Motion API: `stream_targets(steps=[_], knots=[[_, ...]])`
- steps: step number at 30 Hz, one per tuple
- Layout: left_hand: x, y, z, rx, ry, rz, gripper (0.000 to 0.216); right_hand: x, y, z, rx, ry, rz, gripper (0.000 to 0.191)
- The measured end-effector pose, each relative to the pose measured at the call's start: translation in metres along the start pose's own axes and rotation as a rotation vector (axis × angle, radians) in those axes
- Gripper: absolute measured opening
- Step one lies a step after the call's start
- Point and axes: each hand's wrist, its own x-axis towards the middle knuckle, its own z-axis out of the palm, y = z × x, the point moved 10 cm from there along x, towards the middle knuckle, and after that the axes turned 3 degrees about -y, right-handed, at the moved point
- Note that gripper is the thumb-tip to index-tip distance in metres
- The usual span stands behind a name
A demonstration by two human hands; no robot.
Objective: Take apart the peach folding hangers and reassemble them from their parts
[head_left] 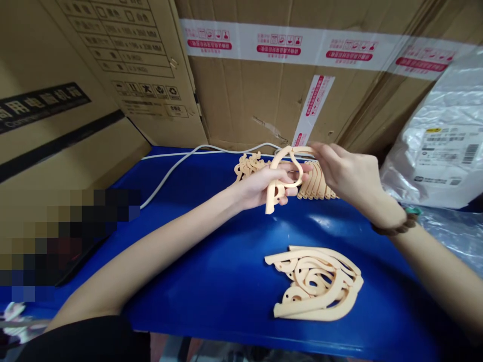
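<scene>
The left carton point(98, 100) reads 商用电脑机箱; white tape point(279, 45) bears Chinese print.

Cardboard boxes point(234, 95), one crossed by printed white tape point(244, 41), stand behind and left of a blue tabletop point(211, 281) that catches glare; below its front edge lies what may be floor point(234, 352), blurred.

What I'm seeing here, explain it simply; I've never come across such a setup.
There is no machine here: these are a person's bare hands. The single picture comes from a camera worn on the head, looking forward and down. The left hand holds a pale curved piece, while the right hand grips its upper end. On the blue surface, a pile of similar pieces lies nearer the person, and more pieces lie behind the hands. Cardboard boxes stand at the back.
</scene>
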Motion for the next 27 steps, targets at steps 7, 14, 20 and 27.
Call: stream_targets(steps=[7,14,20,27], knots=[[-0.001,-0.007,0.003,0.082,-0.068,-0.047,0.038,-0.002,-0.003,0.013,-0.068,-0.108,-0.067,0.035],[-0.001,0.006,-0.009,1.031,0.105,0.105,0.029,0.0,0.004,0.047,0.335,-0.416,-0.023,0.04],[0.004,0.002,-0.002,1.336,0.106,0.182,0.023,0.002,0.062,0.05,0.42,-0.372,0.319,0.035],[0.001,0.009,-0.013,1.281,0.214,0.163,0.031,-0.016,0.1,0.086,0.302,-0.55,0.577,0.035]])
